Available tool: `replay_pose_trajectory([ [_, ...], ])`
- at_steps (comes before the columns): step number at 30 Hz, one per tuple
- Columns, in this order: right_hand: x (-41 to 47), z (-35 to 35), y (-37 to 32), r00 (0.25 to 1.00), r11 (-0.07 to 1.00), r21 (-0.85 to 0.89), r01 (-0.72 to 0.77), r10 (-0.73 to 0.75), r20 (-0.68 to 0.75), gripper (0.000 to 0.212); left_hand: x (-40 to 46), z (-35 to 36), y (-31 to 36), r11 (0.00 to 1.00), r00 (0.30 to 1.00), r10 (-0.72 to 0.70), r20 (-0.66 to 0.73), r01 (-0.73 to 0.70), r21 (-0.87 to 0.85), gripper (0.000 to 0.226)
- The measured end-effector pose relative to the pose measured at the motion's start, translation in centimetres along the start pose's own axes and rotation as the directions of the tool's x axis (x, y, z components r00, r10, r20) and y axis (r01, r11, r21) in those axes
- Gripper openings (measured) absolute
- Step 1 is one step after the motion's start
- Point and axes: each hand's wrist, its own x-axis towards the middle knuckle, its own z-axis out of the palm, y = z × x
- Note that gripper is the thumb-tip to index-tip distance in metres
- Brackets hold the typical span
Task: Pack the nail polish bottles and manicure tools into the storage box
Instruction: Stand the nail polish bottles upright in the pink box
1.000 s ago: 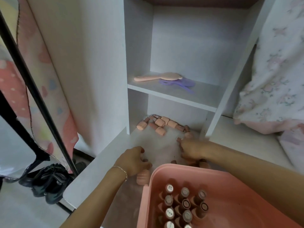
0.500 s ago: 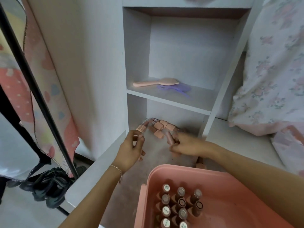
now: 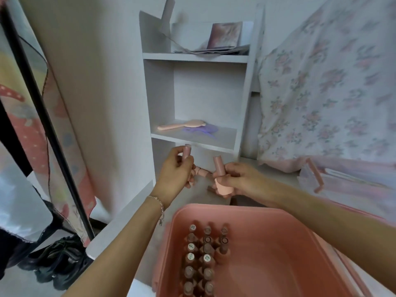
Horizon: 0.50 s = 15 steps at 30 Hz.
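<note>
**Both hands hold a bottle above the white ledge**

You stand in front of a white shelf unit [image 3: 195, 93] with a low white ledge [image 3: 120, 230] at its foot. To the left you see a black pole [image 3: 53, 133] with a coloured cloth [image 3: 25, 125] hanging behind it, and dark shoes [image 3: 62, 260] lie on the floor below. To the right hangs a flowered fabric [image 3: 327, 82], and under it is a pale pink container [image 3: 347, 185], partly blurred.

On the middle shelf lie a pink hairbrush [image 3: 182, 125] and, just right of it, something purple [image 3: 201, 131] that is too blurred to name. On the top shelf some papers [image 3: 216, 45] lean and lie flat.

Near you, at the bottom, is the pink storage box [image 3: 267, 254]. Along its left side, bottles [image 3: 199, 260] stand upright in three rows with their caps up; the rest of the box is bare.

Your left hand [image 3: 174, 175] is closed around a small pink bottle [image 3: 186, 151], whose cap shows above the fingers. Your right hand [image 3: 240, 179] grips a pink nail polish bottle [image 3: 221, 181], held upright and a little tilted, with its tall cap on top. Both are above the ledge, beyond the far rim of the box. Between your hands, at the back of the ledge, more small pink bottles [image 3: 202, 171] lie on the surface, partly hidden by your fingers.
</note>
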Motion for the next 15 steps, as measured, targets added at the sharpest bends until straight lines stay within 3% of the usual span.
replay_pose_trajectory([
  [3,-3.2,-0.3,0.7,0.983,0.979,0.167,-0.113,0.086,0.163,0.022,-1.2,1.6,0.8,1.0,0.998,0.015,0.059,-0.016,0.018,0.02],
  [5,-5.3,-0.2,2.0,0.97,0.972,0.18,-0.153,0.113,0.217,0.015,-2.0,2.4,0.5,1.0,0.998,0.021,0.052,-0.022,0.011,0.021],
  [7,-7.1,0.1,3.2,0.964,0.992,0.037,-0.121,0.109,0.244,0.014,-2.8,3.0,-0.4,0.999,0.999,0.037,0.029,-0.038,0.027,0.022],
  [10,-8.8,0.8,5.1,0.965,0.948,-0.317,-0.04,0.119,0.233,0.011,-3.4,3.3,-2.2,0.991,0.997,0.076,0.021,-0.078,0.109,0.025],
  [15,-8.8,3.2,7.9,0.982,0.867,-0.491,-0.089,0.157,0.101,0.017,-3.0,3.2,-3.3,0.964,0.987,0.149,0.059,-0.158,0.213,0.029],
])
